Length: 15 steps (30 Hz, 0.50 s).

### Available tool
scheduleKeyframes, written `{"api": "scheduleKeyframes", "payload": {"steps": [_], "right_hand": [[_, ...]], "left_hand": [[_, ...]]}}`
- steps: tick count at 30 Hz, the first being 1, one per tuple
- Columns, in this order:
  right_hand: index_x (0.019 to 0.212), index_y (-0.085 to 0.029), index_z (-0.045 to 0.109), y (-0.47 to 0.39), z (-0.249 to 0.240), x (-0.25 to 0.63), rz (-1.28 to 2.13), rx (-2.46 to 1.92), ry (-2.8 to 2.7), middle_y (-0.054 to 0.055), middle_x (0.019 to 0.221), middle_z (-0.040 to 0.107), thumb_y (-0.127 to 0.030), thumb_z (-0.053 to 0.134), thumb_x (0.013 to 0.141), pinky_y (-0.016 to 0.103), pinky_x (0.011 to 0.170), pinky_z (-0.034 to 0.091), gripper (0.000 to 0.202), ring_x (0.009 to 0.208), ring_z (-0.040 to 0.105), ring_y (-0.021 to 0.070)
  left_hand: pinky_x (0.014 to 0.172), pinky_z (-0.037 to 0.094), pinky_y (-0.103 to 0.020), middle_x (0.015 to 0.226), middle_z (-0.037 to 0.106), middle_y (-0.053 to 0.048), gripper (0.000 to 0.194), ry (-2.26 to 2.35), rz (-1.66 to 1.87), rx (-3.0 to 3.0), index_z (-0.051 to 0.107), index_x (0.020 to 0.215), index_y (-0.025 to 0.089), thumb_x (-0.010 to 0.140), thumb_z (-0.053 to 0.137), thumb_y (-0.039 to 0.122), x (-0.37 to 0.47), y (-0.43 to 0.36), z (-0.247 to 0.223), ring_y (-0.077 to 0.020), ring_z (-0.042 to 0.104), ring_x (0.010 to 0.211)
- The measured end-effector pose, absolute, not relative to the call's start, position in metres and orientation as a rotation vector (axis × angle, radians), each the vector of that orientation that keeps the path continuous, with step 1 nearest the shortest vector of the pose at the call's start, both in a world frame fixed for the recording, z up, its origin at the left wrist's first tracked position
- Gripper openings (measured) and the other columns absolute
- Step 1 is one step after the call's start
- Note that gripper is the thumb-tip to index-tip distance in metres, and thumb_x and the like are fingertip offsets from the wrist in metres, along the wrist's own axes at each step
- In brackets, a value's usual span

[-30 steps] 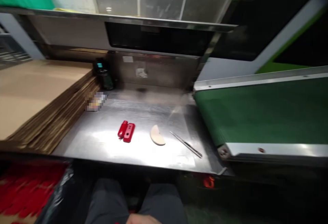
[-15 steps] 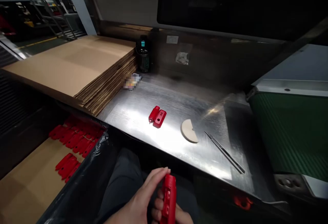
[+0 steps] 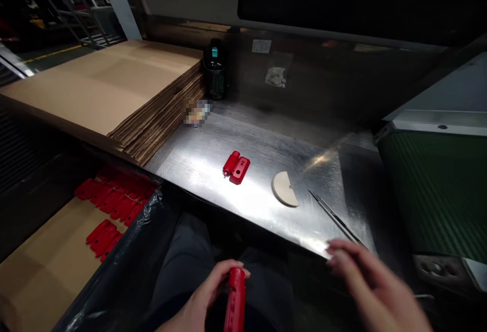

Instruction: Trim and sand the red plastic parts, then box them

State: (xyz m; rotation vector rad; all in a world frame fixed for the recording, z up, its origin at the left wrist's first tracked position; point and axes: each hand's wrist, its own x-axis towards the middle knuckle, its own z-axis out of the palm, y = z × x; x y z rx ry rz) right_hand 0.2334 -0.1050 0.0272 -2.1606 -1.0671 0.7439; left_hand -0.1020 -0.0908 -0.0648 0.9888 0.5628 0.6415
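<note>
My left hand (image 3: 213, 289) is closed around a red plastic housing (image 3: 236, 299), held upright over my lap at the bottom of the view. My right hand (image 3: 373, 284) is stretched out at the lower right, empty as far as I can see. Its thumb and forefinger are slightly apart and a little blurred. The hand covers the near end of black tweezers (image 3: 332, 214) lying on the metal bench; I cannot tell whether it touches them. Left of the tweezers lies a cream half-round disc (image 3: 284, 190). Two red plastic parts (image 3: 236, 168) lie side by side farther left.
A tall stack of cardboard sheets (image 3: 110, 81) covers the left of the metal bench (image 3: 205, 149). Behind it stands a black bottle-like container (image 3: 216, 76). A lined box (image 3: 57, 251) at lower left holds several red housings (image 3: 103, 238). A green conveyor belt (image 3: 441, 185) borders the right.
My right hand has let go of the red housing and moved right, to the near end of the tweezers. My left hand keeps the housing, slightly lower and farther left.
</note>
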Motion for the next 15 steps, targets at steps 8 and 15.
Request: {"api": "scheduleKeyframes", "payload": {"steps": [8, 15], "right_hand": [[0.102, -0.019, 0.057, -0.004, 0.017, 0.289, 0.266, -2.566, -1.638, 0.023, 0.101, 0.067, -0.045, 0.036, 0.102, 0.052, 0.081, 0.048, 0.034, 0.101, 0.066, 0.0452], [0.113, -0.025, 0.055, -0.039, 0.031, 0.295, 0.235, -2.519, -1.604, 0.023, 0.111, 0.068, -0.054, 0.026, 0.107, 0.05, 0.074, 0.051, 0.042, 0.098, 0.069, 0.0439]], "left_hand": [[0.135, 0.029, -0.054, 0.167, 0.048, -0.023, 0.121, 0.621, 0.56, 1.134, 0.044, 0.159, 0.025, 0.058, 0.106, 0.044, -0.108, -0.101, -0.025, -0.0434, 0.042, 0.159], [0.13, 0.036, -0.057, 0.164, 0.052, -0.018, 0.133, 0.7, 0.486, 1.187, 0.042, 0.16, 0.031, 0.046, 0.11, 0.036, -0.117, -0.105, -0.024, -0.0439, 0.049, 0.154]]}}
